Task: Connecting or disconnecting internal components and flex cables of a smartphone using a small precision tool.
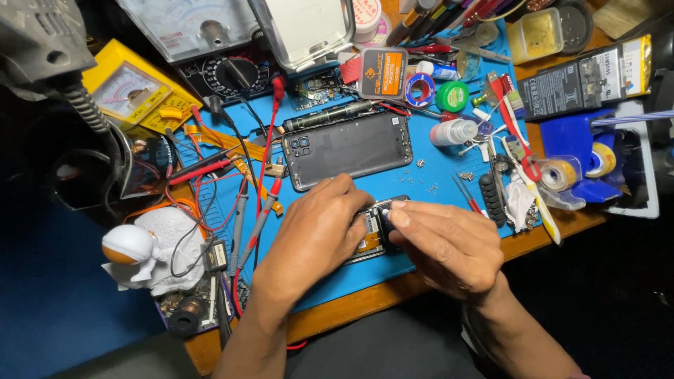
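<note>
At lower centre we see left hand [314,235] and right hand [444,245], fingers clamped on an opened phone [372,228], below a back cover [347,149].

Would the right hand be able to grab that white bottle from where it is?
Probably yes: the white bottle lies on the blue mat just beyond the right hand, with only tiny screws between, nothing covering it.

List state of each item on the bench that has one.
Opened phone: flat on the blue mat, internals exposed, under both hands.
Left hand: resting on the phone.
Right hand: fingertips pressed on the phone's upper edge.
Black back cover: removed, lying inner side up.
Small screws: loose on the mat.
White bottle: lying on its side.
Yellow multimeter: dial face up.
</note>
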